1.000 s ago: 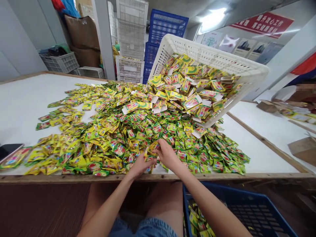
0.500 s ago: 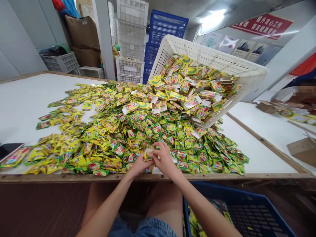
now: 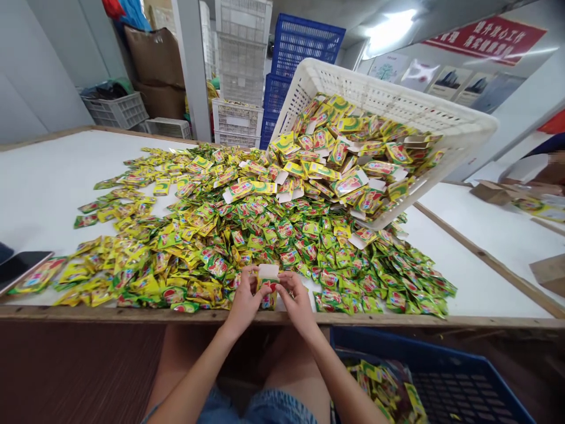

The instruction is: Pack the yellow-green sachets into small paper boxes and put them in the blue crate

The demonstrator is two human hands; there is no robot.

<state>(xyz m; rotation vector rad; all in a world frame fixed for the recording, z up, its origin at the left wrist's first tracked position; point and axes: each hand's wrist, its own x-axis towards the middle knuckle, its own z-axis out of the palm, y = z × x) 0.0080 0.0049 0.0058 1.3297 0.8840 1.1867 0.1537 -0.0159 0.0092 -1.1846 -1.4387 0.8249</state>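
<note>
At the table's front edge, a small yellow printed carton (image 3: pixel 268 299) stands between my two hands with its white top flap raised. My left hand (image 3: pixel 245 299) is closed on the carton's left side, thumb across its front. From the other side, my right hand (image 3: pixel 298 301) grips it with thumb and fingers. Whether a packet is also pinched there cannot be made out. Around both hands lies a wide heap of green and yellow sachets (image 3: pixel 282 229). Behind the heap, a white plastic basket (image 3: pixel 379 88) lies tipped towards me, spilling flat cartons (image 3: pixel 353 182) with open flaps.
A phone (image 3: pixel 22 268) lies at the table's left edge. Below the table at right sits a blue crate (image 3: pixel 459 365) with filled yellow packs. Stacked white crates (image 3: pixel 241 70) and blue crates (image 3: pixel 304 47) stand behind. A wooden strip (image 3: pixel 485 259) divides the table; another person's arm shows far right.
My hands have drawn apart to either side of the carton, which now faces me upright with its white flap showing. The view has shifted slightly.
</note>
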